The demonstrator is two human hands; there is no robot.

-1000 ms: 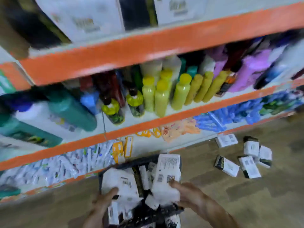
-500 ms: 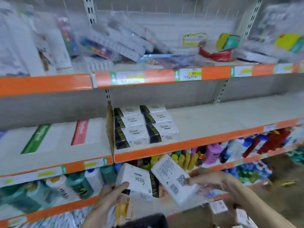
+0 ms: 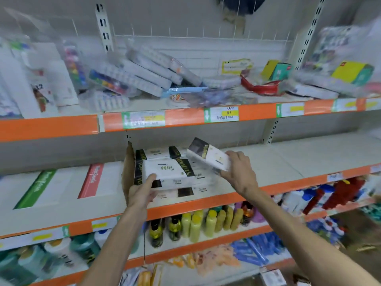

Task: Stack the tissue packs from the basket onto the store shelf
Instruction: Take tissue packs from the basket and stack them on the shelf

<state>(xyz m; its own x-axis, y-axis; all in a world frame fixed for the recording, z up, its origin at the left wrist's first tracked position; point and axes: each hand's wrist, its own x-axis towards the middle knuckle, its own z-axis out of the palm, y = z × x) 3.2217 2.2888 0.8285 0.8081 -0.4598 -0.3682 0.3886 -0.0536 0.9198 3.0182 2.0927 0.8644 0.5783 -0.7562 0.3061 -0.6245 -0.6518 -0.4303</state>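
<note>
Presently: left hand [image 3: 142, 193] grips pack [image 3: 169, 172], flat atop stack [image 3: 186, 190] under the grip, likely for seating; right hand [image 3: 239, 172] clamps second pack [image 3: 208, 156], tilted just right of that grip, probably queued next.

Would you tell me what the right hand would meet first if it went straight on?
Probably the stacked tissue packs on the shelf, which its held pack would touch first; depth is unclear.

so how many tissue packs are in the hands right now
2. One flat pack held by the left hand atop the shelf stack; one tilted pack in the right hand, above it.
</note>
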